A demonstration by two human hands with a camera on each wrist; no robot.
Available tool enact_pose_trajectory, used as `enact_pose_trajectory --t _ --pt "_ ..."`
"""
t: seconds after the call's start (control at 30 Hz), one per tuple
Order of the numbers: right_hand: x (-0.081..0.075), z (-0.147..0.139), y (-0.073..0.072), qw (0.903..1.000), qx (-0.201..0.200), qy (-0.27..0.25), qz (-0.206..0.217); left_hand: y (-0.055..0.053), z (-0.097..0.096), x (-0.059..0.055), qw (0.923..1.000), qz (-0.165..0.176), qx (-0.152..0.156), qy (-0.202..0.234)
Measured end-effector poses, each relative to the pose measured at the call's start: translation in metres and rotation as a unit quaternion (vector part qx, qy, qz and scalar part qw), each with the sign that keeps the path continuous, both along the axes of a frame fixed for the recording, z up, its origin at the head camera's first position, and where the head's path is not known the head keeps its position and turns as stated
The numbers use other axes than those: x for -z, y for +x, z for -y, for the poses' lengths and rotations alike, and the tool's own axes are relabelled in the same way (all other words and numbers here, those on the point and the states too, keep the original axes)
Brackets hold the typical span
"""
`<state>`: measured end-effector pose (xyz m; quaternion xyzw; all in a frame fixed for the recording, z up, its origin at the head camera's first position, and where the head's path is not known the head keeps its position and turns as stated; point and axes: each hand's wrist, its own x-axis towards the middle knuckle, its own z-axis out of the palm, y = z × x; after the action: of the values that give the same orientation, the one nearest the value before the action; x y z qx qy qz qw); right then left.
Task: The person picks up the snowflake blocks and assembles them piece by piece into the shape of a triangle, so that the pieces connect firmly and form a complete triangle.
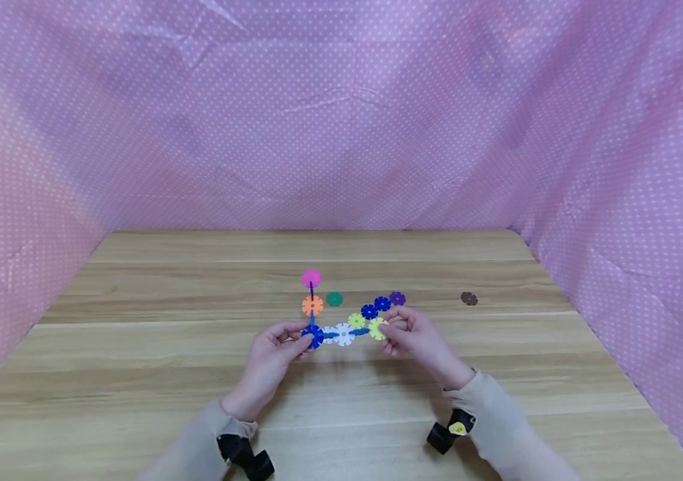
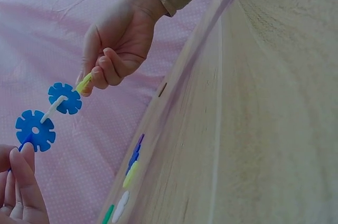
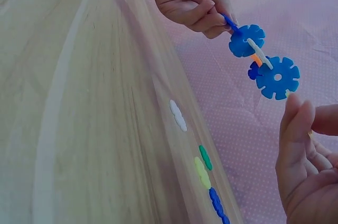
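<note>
My left hand (image 1: 270, 353) pinches a dark blue notched disc (image 1: 312, 337) between thumb and fingers. From that disc a chain of interlocking plastic discs runs right through a white disc (image 1: 344, 334) to a yellow disc (image 1: 378, 328), which my right hand (image 1: 418, 338) pinches. Two light blue discs, one being the blue disc (image 2: 36, 130) in the left wrist view, stand edge-on between them in the head view. A second branch rises from the dark blue disc to an orange disc (image 1: 312, 306) and a pink disc (image 1: 311, 278). Both wrist views show the chain held above the table.
Loose discs lie on the wooden table (image 1: 197, 280) beyond the hands: a green disc (image 1: 334, 298), a yellow one, two dark blue ones, a purple disc (image 1: 397, 298) and a white one partly hidden. A brown disc (image 1: 469, 298) lies far right. Pink dotted cloth (image 1: 341, 133) surrounds the table.
</note>
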<state>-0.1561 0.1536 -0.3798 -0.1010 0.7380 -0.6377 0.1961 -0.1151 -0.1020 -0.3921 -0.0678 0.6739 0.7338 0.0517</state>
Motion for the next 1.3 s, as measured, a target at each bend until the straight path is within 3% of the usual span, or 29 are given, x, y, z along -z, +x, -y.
enact_pose_trajectory --t 0.47,0.8,1.3 --pt "0.003 0.001 0.004 0.9994 0.003 -0.036 0.001 0.002 -0.003 0.001 0.9999 -0.006 -0.005 0.013" --pt "0.009 0.005 0.008 0.9983 0.045 -0.028 -0.025 0.002 -0.006 0.003 1.0000 -0.002 0.001 0.008" --pt "0.025 0.011 0.015 0.9978 0.061 -0.006 -0.027 -0.001 -0.008 0.013 0.9988 0.022 -0.032 0.031"
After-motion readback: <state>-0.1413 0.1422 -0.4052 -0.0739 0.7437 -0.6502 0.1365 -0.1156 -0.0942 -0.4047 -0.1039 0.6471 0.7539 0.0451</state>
